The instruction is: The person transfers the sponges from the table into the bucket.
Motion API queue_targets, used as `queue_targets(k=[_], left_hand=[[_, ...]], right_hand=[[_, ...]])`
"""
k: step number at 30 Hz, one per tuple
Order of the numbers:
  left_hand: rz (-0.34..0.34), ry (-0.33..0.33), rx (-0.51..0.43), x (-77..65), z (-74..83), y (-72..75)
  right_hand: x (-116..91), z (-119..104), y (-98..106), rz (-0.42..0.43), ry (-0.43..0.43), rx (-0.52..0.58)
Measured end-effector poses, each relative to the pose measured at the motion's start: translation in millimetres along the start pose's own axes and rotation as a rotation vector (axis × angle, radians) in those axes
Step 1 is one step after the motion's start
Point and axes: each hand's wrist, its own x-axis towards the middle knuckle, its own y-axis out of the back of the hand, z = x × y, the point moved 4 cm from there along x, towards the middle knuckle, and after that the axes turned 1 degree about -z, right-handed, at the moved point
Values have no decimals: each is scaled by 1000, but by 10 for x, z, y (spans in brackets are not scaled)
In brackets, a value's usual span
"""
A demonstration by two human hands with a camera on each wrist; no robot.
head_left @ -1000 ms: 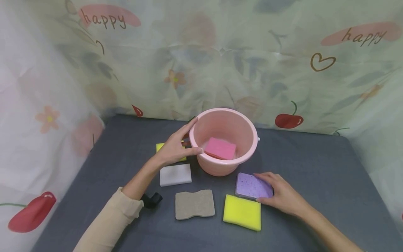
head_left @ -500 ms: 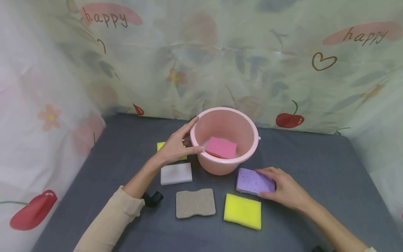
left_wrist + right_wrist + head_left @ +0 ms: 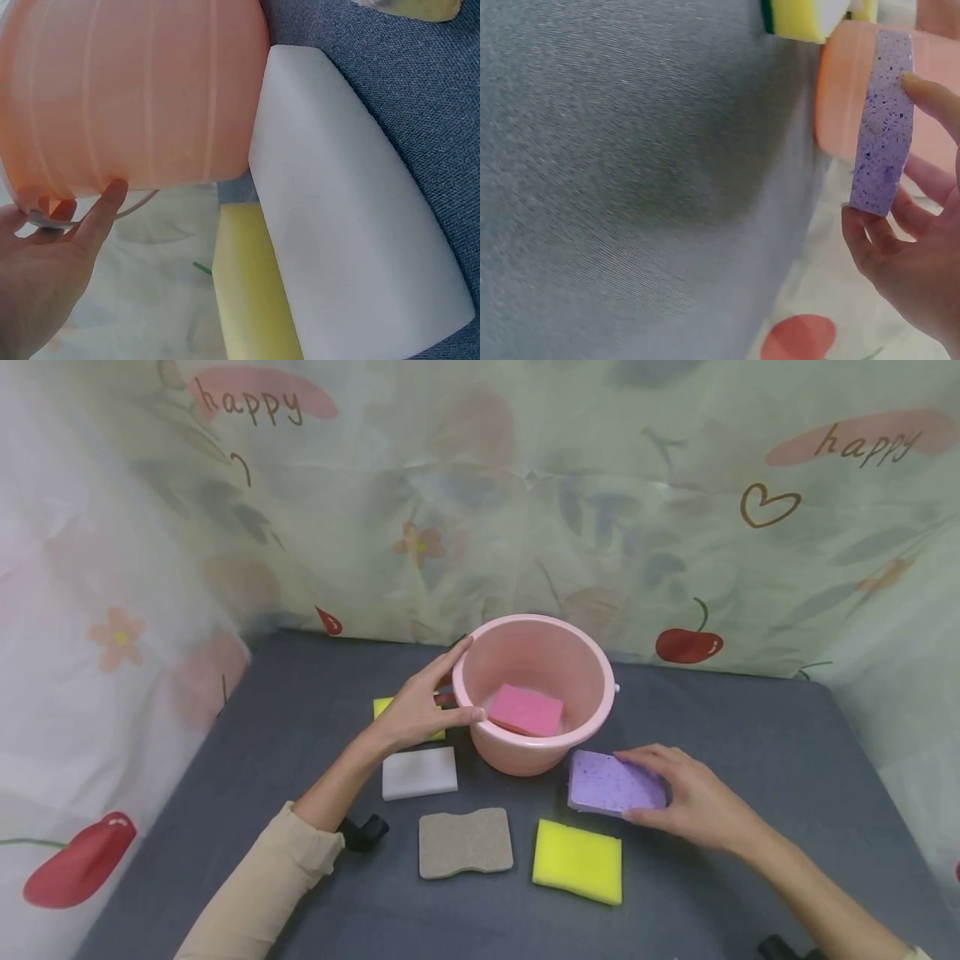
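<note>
A pink plastic bucket (image 3: 521, 760) stands upright on the dark cloth, with a pink sponge (image 3: 527, 711) at its bottom. My left hand (image 3: 412, 714) holds the bucket's left rim, thumb at the near edge and fingers along the outer side. Between the thumb and fingers of my right hand (image 3: 697, 797) is a speckled purple sponge (image 3: 611, 782), pinched by its ends. The right wrist view shows this purple sponge (image 3: 885, 124) raised off the cloth, its narrow side toward the camera and the bucket behind it.
Nearest my right hand on the cloth lies a yellow sponge (image 3: 577, 862). To its left is a grey-brown sponge (image 3: 465, 843) with notched sides. A white sponge (image 3: 420, 774) and another yellow sponge (image 3: 381, 706) lie left of the bucket, partly under my left arm. A patterned curtain (image 3: 525, 527) hangs behind.
My right hand has lifted the purple sponge from the cloth beside the yellow one and carried it slightly right and away from me. My left hand stays on the bucket rim.
</note>
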Motion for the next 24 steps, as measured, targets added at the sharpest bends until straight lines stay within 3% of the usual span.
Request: queue_targets(k=[9, 24], left_hand=[[-1, 3, 1, 7, -15, -3], [1, -10, -8, -3, -10, -6]], right_hand=[[-42, -145, 174, 42, 101, -28], [-105, -370, 455, 34, 177, -43]])
